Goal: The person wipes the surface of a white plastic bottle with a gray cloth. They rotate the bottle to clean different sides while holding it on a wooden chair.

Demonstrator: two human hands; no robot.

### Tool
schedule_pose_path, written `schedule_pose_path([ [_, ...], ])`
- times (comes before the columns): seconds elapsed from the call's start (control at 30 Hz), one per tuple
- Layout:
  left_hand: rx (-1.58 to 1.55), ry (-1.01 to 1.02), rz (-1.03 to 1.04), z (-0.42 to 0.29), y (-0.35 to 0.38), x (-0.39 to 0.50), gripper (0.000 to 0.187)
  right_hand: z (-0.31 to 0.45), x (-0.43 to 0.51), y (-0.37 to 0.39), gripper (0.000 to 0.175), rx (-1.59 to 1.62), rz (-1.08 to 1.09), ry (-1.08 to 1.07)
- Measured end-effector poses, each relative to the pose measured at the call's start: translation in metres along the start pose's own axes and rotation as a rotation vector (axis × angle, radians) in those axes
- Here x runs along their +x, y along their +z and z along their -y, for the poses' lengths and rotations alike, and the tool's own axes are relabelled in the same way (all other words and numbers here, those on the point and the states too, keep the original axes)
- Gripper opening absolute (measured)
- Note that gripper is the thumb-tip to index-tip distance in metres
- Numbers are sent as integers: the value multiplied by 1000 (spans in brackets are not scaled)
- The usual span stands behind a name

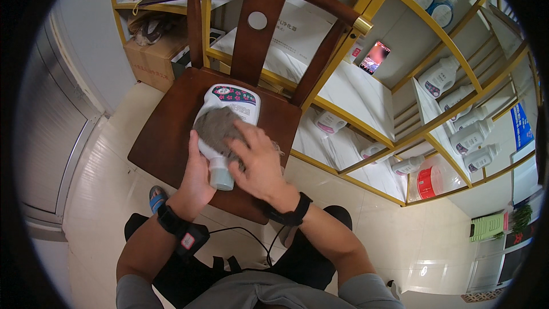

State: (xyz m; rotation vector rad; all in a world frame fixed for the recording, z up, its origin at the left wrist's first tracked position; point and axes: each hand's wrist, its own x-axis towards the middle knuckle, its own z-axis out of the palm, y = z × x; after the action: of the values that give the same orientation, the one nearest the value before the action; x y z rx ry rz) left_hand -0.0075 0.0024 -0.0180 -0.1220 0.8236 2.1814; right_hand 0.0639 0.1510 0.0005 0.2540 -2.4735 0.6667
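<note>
A white plastic detergent bottle [246,109] with a green and pink floral label lies over the seat of a dark wooden chair [158,137]. Its pale cap [221,174] points towards me. With my left hand [195,180] I grip the bottle along its side near the neck. A grey-brown cloth [216,126] covers the bottle's middle, and my right hand [259,161] presses on it, slightly blurred, with fingers spread. The cloth hides part of the label and the handle area.
At the right stands a gold-framed shelf unit [326,139] with marble-look boards, holding several white bottles [472,137]. A lit phone [374,57] leans on one shelf. Left of the chair are a cardboard box [150,62] and a metal door [47,137]. A black cable [253,234] hangs near my legs.
</note>
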Motion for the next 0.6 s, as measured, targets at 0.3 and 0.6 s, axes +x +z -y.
schedule_pose_path([
  [0.3,86,10,-24,-6,9,-6,76,1,4,-2,40,27,-1,-16],
  [0.6,269,-17,25,-4,3,-3,56,-24,12,3,39,54,-43,331],
])
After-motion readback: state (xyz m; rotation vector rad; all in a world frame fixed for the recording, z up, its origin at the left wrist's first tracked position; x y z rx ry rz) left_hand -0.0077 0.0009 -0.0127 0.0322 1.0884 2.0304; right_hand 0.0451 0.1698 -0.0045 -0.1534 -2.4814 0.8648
